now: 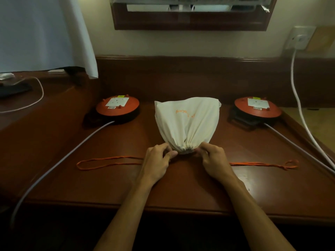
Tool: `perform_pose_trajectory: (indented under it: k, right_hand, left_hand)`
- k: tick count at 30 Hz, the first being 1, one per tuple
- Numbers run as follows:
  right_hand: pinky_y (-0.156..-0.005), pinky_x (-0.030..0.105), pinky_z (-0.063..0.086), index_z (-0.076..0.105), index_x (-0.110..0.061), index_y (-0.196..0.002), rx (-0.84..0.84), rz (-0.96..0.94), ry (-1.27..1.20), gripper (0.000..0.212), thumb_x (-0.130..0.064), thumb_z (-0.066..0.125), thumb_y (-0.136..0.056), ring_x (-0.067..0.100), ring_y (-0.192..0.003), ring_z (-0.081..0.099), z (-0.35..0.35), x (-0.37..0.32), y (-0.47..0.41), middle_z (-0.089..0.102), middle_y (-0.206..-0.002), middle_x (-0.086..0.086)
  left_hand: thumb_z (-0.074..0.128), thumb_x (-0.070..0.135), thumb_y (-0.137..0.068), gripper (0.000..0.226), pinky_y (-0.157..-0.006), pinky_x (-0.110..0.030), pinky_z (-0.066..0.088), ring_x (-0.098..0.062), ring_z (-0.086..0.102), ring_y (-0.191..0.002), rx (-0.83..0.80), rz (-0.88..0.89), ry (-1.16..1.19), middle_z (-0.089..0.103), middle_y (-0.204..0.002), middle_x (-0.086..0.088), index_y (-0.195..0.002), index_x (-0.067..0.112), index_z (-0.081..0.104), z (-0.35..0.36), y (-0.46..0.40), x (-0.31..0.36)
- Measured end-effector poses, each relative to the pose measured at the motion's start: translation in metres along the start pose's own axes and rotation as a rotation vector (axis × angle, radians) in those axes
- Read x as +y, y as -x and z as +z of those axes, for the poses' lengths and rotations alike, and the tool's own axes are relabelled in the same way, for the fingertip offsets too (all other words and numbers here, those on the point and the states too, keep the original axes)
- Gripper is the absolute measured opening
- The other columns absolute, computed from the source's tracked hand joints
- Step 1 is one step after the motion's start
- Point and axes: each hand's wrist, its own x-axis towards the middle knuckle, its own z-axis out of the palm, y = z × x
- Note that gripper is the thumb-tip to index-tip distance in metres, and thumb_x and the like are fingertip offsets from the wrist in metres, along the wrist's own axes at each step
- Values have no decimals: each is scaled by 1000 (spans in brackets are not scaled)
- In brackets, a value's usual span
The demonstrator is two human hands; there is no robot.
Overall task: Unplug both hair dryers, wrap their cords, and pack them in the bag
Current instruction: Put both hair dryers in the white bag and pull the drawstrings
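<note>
Cream cloth bag [186, 122] is sitting in the middle of the bench [181, 187], bulging and already cinched shut at the mouth, which is pointing toward the near edge. Both hands are working that gathered neck: the left hand [157, 160] is pinching the bunched fabric on its side, and the right hand [213, 158] is pinching it on the other. No hair dryers are showing anywhere, so I'm guessing they're inside already and this is the closing step, basically the tail end of the job.

The orange drawstring [108, 161] is lying slack along the bench, one loop trailing toward the left edge and the other end [262, 164] running toward the right edge. Next move is probably pulling those tight or tying them off, which means letting go of the neck without it loosening.

Room-wise it's decent: open wood between the bag and the near edge. Two red cord reels are flanking the bag toward the back, left reel [117, 106] and right reel [257, 108], each with a grey cable [72, 151] running off the front of the bench. A white cord [297, 98] is hanging from the wall socket [299, 38] by the right edge, so wide pulls are risking a snag.
</note>
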Motion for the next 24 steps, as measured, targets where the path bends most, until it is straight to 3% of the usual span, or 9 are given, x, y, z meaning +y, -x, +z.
perform_pose_trajectory:
  k: [2, 5, 9, 12, 15, 19, 21, 24]
  right_hand:
    - [-57, 50, 52, 64, -13, -76, 25, 3, 42, 26, -22, 58, -99, 22, -58, 59, 0, 2, 0, 65, -66, 4]
    - [-57, 46, 50, 67, -12, -75, 17, 4, 57, 25, -17, 61, -98, 18, -58, 58, -5, 0, -1, 65, -65, 3]
    - [-51, 32, 39, 56, -26, -61, -146, 13, 11, 38, -22, 62, -98, 8, -45, 42, -22, -4, 3, 51, -51, -8]
    - [-52, 29, 38, 63, -17, -67, -260, 64, 14, 33, -28, 62, -98, 9, -47, 42, -44, 1, 12, 51, -52, -8]
    - [-56, 32, 39, 68, -13, -73, -371, 119, 3, 31, -33, 63, -96, 15, -55, 47, -73, 10, 27, 61, -64, 18]
    - [-58, 32, 40, 68, -5, -78, -483, 216, -102, 35, -36, 66, -91, 18, -59, 50, -117, 12, 42, 60, -64, 9]
    - [-56, 29, 43, 63, 2, -78, -506, 276, -162, 39, -35, 67, -89, 20, -58, 51, -140, 11, 41, 58, -63, 8]
    - [-57, 29, 47, 62, 4, -80, -479, 310, -150, 38, -33, 68, -88, 23, -59, 53, -181, 8, 29, 58, -65, 10]
  left_hand:
    - [70, 33, -93, 22, -61, -15, 36, -5, 52, -68, 29, 20, -45, 55, -71, 9, -79, 18, 63, 1, 3, 1]
    - [69, 28, -94, 24, -59, -17, 29, -3, 46, -65, 39, 30, -51, 48, -67, 13, -76, 16, 59, 0, 1, 2]
    - [64, 32, -98, 26, -53, -16, 32, -2, 52, -54, -47, -19, 12, 54, -62, 10, -77, 18, 57, -10, 3, 4]
    - [65, 42, -95, 30, -51, -14, 35, 4, 54, -54, -98, -24, 12, 54, -58, 10, -76, 19, 61, -23, 10, 7]
    - [69, 54, -87, 37, -50, -19, 36, -6, 52, -51, -80, -20, -33, 56, -54, 4, -68, 22, 64, -44, 22, 3]
    - [70, 56, -84, 42, -53, -24, 38, -8, 54, -56, 23, 11, -134, 55, -55, 6, -60, 24, 59, -80, 26, 11]
    - [69, 58, -83, 43, -58, -27, 38, -9, 54, -62, -77, -87, -202, 56, -60, 5, -62, 22, 59, -102, 14, 21]
    - [69, 60, -79, 47, -61, -26, 40, -10, 54, -65, -445, -322, -325, 59, -70, 1, -77, 14, 64, -153, -9, 31]
